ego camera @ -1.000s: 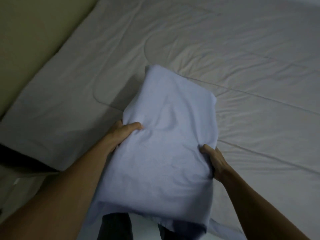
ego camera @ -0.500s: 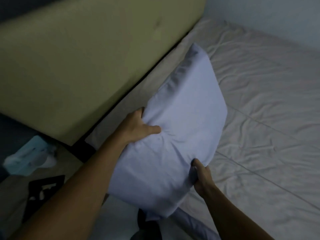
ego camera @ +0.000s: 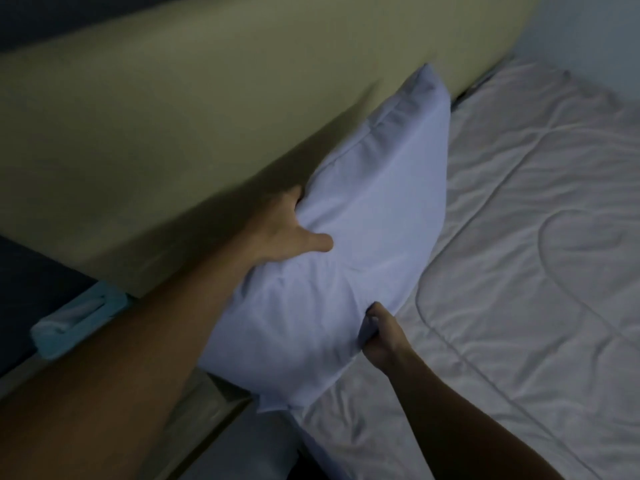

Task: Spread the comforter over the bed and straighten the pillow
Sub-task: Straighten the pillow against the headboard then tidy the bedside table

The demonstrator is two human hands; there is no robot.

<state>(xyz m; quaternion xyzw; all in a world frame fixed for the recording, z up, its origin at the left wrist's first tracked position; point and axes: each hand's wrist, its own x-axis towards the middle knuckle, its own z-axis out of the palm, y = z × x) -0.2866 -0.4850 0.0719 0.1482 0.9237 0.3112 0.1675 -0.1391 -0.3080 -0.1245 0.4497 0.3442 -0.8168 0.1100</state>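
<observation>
From the head camera, a pale blue-white pillow (ego camera: 363, 237) lies tilted at the head of the bed. Its left long edge runs along the olive upholstered headboard (ego camera: 173, 133), and its far corner rises against that panel. The left hand (ego camera: 287, 233) grips the pillow's left edge, with the thumb laid across the top face and the fingers tucked out of sight between pillow and headboard. The right hand (ego camera: 381, 337) holds the right edge nearer the camera, fingers curled around a bunched fold of the case. The pillow's near corner reaches the near edge of the bed, over a dim strip of floor (ego camera: 207, 410). To the right, the white quilted comforter (ego camera: 519, 271) covers the mattress, creased, with stitched lines. It runs uncovered to the far pale wall (ego camera: 588, 29). A blurred light-blue object (ego camera: 76, 320) sits low at the left, below the headboard's near end.
</observation>
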